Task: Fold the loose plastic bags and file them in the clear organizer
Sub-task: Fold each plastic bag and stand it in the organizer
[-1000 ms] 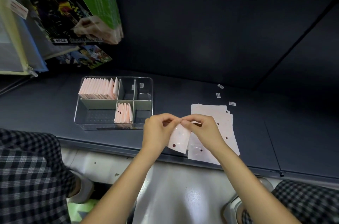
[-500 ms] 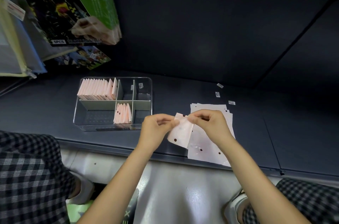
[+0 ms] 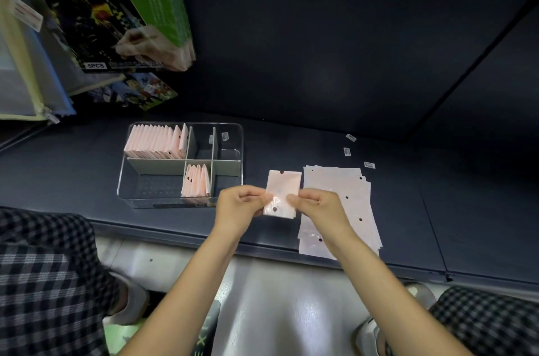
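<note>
A pale pink folded plastic bag (image 3: pixel 282 189) with small dark dots is held upright above the dark shelf. My left hand (image 3: pixel 242 203) pinches its left edge and my right hand (image 3: pixel 316 204) pinches its right edge. A flat pile of loose pink bags (image 3: pixel 347 201) lies on the shelf right of my hands, partly under my right forearm. The clear organizer (image 3: pixel 237 151) stands to the left. Its back left compartment holds a row of folded bags (image 3: pixel 157 142), and a middle front compartment holds several more folded bags (image 3: pixel 196 181).
Three small white labels (image 3: pixel 347 151) lie on the dark shelf (image 3: pixel 291 145) behind the pile. Boxed goods (image 3: pixel 116 11) hang at upper left. My knees in checked trousers (image 3: pixel 43 282) flank the pale floor below the shelf edge.
The bag was hanging slanted between my fingertips near the pile. Now it stands upright and flat as a narrow rectangle, and my hands have moved apart to its two sides.
</note>
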The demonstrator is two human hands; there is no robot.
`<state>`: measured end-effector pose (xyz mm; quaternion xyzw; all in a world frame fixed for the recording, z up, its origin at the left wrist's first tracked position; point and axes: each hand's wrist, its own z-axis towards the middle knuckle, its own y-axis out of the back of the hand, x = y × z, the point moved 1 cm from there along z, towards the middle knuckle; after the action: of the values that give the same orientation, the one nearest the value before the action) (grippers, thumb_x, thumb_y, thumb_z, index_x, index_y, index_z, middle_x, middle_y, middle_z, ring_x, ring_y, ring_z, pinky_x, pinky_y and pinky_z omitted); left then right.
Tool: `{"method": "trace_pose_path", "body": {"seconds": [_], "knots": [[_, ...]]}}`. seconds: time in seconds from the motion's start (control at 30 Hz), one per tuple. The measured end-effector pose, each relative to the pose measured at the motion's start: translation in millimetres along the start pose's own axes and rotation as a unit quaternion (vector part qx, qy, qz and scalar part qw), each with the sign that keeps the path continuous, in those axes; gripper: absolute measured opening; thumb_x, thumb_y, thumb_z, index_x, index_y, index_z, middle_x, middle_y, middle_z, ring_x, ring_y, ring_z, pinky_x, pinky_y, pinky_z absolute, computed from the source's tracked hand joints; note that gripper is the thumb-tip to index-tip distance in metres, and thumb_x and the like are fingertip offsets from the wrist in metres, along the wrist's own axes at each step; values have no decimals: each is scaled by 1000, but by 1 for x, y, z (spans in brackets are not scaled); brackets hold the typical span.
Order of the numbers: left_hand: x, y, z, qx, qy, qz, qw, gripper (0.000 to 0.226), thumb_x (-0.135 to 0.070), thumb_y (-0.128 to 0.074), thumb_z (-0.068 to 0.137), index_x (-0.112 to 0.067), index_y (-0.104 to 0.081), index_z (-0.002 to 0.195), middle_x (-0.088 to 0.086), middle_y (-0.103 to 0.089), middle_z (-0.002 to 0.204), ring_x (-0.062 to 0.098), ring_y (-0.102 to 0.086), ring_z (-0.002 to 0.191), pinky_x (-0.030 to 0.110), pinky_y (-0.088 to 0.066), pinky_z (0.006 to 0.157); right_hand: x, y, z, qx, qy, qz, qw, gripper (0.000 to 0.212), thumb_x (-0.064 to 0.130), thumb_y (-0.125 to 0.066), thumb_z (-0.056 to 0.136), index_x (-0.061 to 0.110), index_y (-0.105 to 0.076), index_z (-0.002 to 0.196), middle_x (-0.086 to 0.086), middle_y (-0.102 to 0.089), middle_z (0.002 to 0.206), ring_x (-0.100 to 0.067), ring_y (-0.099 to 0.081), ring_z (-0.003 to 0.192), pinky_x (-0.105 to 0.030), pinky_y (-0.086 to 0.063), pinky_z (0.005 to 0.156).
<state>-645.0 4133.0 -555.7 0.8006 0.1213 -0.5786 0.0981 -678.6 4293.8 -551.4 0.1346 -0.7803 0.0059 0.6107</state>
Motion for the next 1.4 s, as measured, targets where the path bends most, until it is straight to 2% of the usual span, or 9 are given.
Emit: {"method": "trace_pose_path", "body": {"seconds": [0.13, 0.2, 0.3, 0.53, 0.63, 0.77, 0.9, 1.17, 1.4], "knots": [[5, 5, 2, -33, 30, -46, 998, 14, -7, -73, 80, -16, -70, 70, 0, -69, 62, 10, -61, 58, 19, -54, 58, -9, -12, 0, -12, -19, -19, 1000, 8, 14, -69, 84, 9, -73, 79, 3, -69, 74, -2, -61, 67, -11, -46, 65], [9, 7, 4, -1, 67, -57, 996, 3, -9, -71, 82, -11, -71, 80, 3, -71, 71, 10, -66, 64, 20, -55, 59, -10, -15, 2, -28, -20, -19, 999, 7, 13, -68, 84, 11, -72, 79, 4, -68, 74, -2, -61, 67, -13, -46, 67], [14, 13, 8, 56, 101, -49, 992, 11, -7, -72, 81, -1, -68, 90, 10, -71, 77, 13, -70, 64, 21, -56, 59, -12, -18, 6, -52, -23, -11, 998, 11, 12, -69, 83, 16, -71, 73, 11, -65, 65, 7, -57, 56, -8, -44, 59], [28, 41, 28, 30, 56, 5, 998, 7, -3, -72, 80, -6, -66, 83, 3, -66, 64, 9, -63, 54, 17, -53, 56, -19, -50, 20, -62, -33, -45, 997, 12, 16, -72, 81, 17, -68, 70, 9, -66, 63, 5, -57, 54, -8, -43, 56], [37, 61, 42, -20, -15, 132, 991, 6, -14, -66, 87, -19, -68, 88, -2, -67, 75, 14, -62, 69, 27, -52, 68, -19, -68, 32, -70, -36, -56, 995, 13, 17, -72, 81, 19, -67, 68, 7, -70, 69, -3, -63, 66, -14, -46, 62], [52, 87, 57, -123, -63, 400, 906, 23, -35, -59, 91, -27, -65, 112, 3, -53, 107, 23, -46, 103, 33, -43, 81, -17, -90, 48, -71, -35, -87, 993, 15, 22, -72, 80, 21, -66, 67, 7, -71, 72, -6, -65, 71, -17, -45, 63], [61, 87, 65, -172, -77, 410, 893, 22, -33, -66, 85, -21, -64, 103, 5, -49, 104, 26, -44, 102, 35, -39, 84, -13, -112, 60, -62, -7, -138, 988, 19, 25, -71, 80, 24, -63, 63, 13, -67, 62, 6, -58, 56, -6, -40, 52], [65, 93, 81, -219, -34, 412, 884, 11, -32, -66, 84, -21, -65, 87, 3, -48, 101, 23, -44, 103, 34, -37, 87, -10, -135, 78, -55, 7, -217, 975, 16, 27, -68, 81, 25, -62, 67, 10, -67, 66, 2, -56, 57, -16, -40, 55], [67, 97, 83, -248, -23, 381, 890, 10, -29, -65, 83, -20, -67, 81, 2, -53, 100, 22, -45, 101, 34, -38, 87, -10, -157, 80, -51, 24, -332, 942, 15, 26, -62, 82, 23, -57, 69, 4, -67, 70, -20, -63, 74, -31, -51, 69]]}}
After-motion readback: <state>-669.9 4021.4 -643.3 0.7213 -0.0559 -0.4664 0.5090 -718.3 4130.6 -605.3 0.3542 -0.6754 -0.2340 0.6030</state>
